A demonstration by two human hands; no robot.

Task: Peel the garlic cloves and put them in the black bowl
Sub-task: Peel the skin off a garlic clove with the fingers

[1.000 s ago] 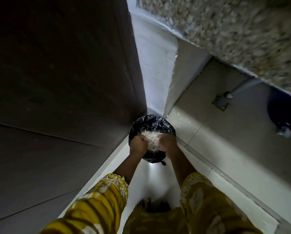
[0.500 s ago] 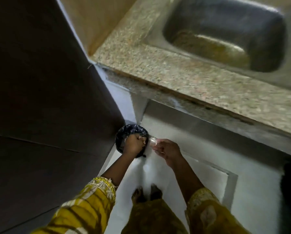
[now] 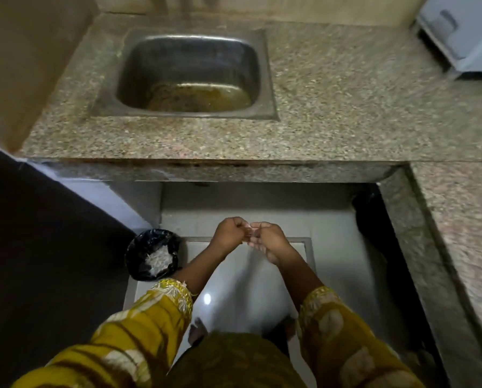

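Neither garlic cloves nor a black bowl appear in the head view. My left hand (image 3: 230,233) and my right hand (image 3: 270,243) meet at the fingertips in front of me, above the white floor and below the counter's edge. The left hand's fingers are curled, and both hands pinch a small pale scrap of garlic peel (image 3: 251,229) between them. On the floor at the left stands a bin lined with a black bag (image 3: 139,247), with a heap of white garlic peels (image 3: 158,260) inside. The bin is apart from both hands.
A speckled granite counter (image 3: 332,107) runs across the top, with a steel sink (image 3: 186,74) holding murky water. The counter continues down the right side (image 3: 458,233). A dark panel (image 3: 38,247) closes the left. A grey appliance (image 3: 463,29) sits far right. My feet stand on white floor tiles (image 3: 234,289).
I have straightened up, so the view rose from the bin to the sink and counter. Both hands left the bin and came together in front of me.
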